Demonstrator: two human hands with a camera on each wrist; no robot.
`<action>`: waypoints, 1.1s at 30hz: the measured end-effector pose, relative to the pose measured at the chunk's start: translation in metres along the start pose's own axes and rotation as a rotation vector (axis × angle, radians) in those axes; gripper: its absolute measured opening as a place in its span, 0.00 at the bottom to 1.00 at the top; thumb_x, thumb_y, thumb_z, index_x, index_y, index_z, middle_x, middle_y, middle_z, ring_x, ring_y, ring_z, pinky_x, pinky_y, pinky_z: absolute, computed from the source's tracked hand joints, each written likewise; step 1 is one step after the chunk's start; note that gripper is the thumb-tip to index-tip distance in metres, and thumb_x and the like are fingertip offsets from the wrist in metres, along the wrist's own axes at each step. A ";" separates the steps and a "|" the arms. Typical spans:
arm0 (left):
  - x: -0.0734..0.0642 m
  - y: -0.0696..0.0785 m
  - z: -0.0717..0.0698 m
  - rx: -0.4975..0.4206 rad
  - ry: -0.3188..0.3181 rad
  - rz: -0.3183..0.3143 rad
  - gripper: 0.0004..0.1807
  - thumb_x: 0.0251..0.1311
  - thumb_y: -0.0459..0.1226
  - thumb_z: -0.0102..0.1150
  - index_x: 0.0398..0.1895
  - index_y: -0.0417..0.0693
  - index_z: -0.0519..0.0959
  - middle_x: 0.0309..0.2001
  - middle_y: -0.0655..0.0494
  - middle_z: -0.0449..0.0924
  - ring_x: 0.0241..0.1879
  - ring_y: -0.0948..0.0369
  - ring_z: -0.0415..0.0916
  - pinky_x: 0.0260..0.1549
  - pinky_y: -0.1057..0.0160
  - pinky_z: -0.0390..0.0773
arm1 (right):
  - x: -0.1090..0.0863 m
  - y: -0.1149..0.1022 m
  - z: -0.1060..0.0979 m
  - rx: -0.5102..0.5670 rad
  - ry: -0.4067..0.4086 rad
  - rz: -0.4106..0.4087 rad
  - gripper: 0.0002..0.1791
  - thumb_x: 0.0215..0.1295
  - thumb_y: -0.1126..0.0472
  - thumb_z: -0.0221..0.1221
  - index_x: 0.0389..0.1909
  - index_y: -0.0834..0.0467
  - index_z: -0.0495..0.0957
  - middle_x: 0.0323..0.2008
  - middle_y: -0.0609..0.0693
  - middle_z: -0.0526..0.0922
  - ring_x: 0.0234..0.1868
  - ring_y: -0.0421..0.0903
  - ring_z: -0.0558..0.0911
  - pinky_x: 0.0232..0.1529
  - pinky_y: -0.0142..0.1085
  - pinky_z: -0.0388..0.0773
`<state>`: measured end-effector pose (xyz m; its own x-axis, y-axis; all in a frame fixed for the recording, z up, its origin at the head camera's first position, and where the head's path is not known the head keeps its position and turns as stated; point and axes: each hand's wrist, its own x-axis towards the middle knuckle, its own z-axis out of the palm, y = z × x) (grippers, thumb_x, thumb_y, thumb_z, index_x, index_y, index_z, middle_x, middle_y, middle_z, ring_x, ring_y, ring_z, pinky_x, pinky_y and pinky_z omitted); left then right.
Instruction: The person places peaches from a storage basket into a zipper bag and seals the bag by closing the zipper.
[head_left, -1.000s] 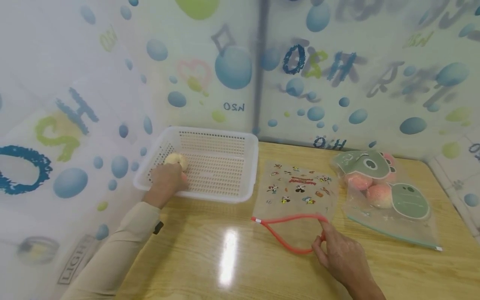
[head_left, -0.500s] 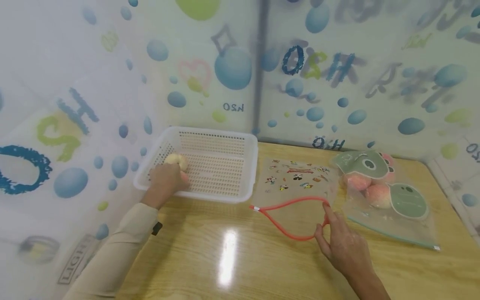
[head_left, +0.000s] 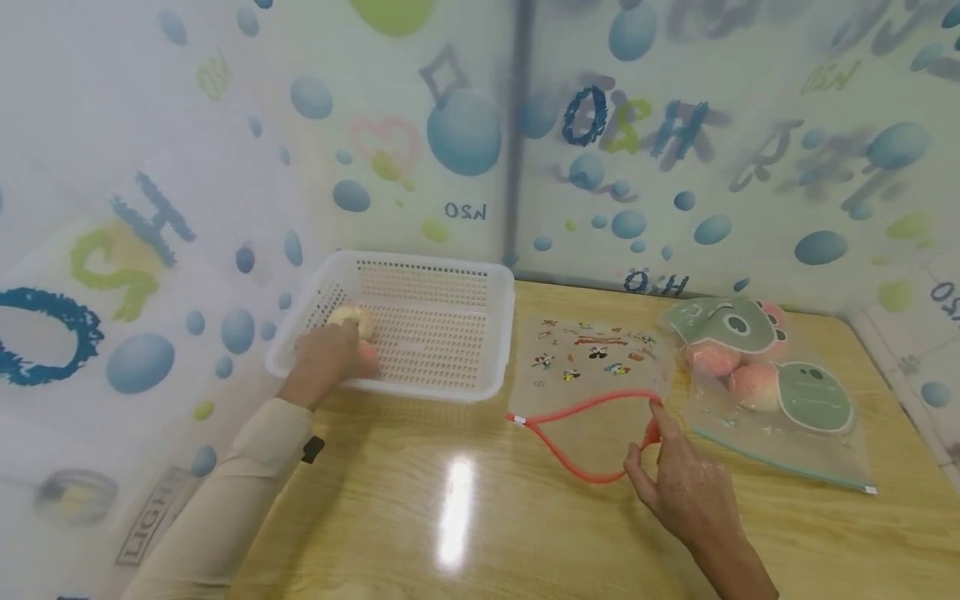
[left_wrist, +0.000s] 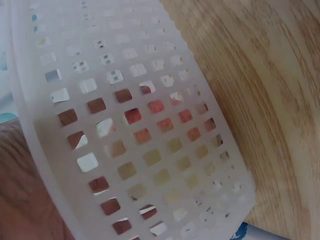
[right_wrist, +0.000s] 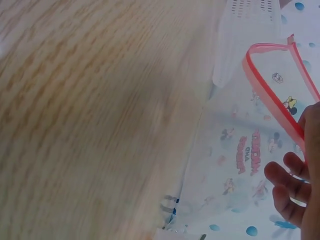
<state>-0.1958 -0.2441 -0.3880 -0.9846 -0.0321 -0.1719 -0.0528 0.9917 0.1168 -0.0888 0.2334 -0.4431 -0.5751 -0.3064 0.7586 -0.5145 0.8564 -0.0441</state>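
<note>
My left hand reaches over the near wall of a white plastic basket and grips a pinkish peach, mostly hidden under the palm. Beside it lies a pale yellow peach. In the left wrist view, red and yellow fruit colours show through the holes of the basket wall. My right hand pinches the red edge of a clear slider bag printed with cartoon figures. The bag's mouth gapes between the white slider at left and my thumb and fingers.
To the right lies a filled clear bag with a teal zip edge, green cartoon print and several pink peaches inside. All stand on a wooden table. A patterned curtain closes off the back and left.
My right hand has moved slightly away from me, raising the red mouth of the bag. The left hand stays in the same place in the basket.
</note>
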 end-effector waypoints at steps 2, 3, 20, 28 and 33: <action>0.001 0.002 0.000 -0.007 0.016 0.016 0.41 0.43 0.49 0.73 0.53 0.27 0.71 0.37 0.32 0.77 0.36 0.37 0.77 0.38 0.36 0.78 | -0.002 0.001 0.001 0.010 -0.012 0.003 0.33 0.68 0.47 0.46 0.60 0.71 0.72 0.18 0.48 0.71 0.11 0.36 0.61 0.03 0.33 0.55; 0.002 0.003 0.000 -0.009 0.025 0.024 0.40 0.43 0.49 0.72 0.52 0.27 0.71 0.36 0.33 0.76 0.35 0.37 0.77 0.36 0.36 0.78 | -0.003 0.002 0.002 0.020 -0.017 0.001 0.33 0.68 0.48 0.46 0.61 0.72 0.72 0.18 0.48 0.71 0.11 0.37 0.61 0.04 0.33 0.55; 0.000 0.005 0.004 -0.183 0.021 -0.008 0.42 0.56 0.58 0.64 0.62 0.35 0.68 0.42 0.35 0.76 0.35 0.43 0.76 0.37 0.41 0.77 | -0.010 0.003 0.000 0.058 -0.104 0.002 0.35 0.71 0.46 0.43 0.61 0.73 0.70 0.19 0.48 0.73 0.11 0.38 0.63 0.06 0.32 0.58; -0.005 0.005 0.007 -0.190 0.065 0.048 0.33 0.43 0.58 0.77 0.39 0.44 0.73 0.33 0.45 0.76 0.34 0.47 0.74 0.35 0.45 0.74 | -0.011 0.003 0.001 0.044 -0.112 -0.006 0.35 0.71 0.45 0.42 0.61 0.72 0.70 0.18 0.47 0.73 0.12 0.34 0.59 0.06 0.28 0.54; -0.005 0.010 0.008 -0.174 0.127 0.071 0.30 0.45 0.61 0.74 0.33 0.48 0.75 0.29 0.50 0.74 0.30 0.51 0.72 0.25 0.52 0.71 | -0.008 0.002 -0.003 0.052 -0.129 0.003 0.34 0.71 0.45 0.42 0.58 0.72 0.72 0.20 0.48 0.73 0.11 0.36 0.61 0.06 0.31 0.56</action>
<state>-0.1895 -0.2334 -0.3942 -0.9994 0.0103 -0.0336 0.0000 0.9562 0.2928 -0.0837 0.2388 -0.4473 -0.6516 -0.3578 0.6689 -0.5434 0.8354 -0.0824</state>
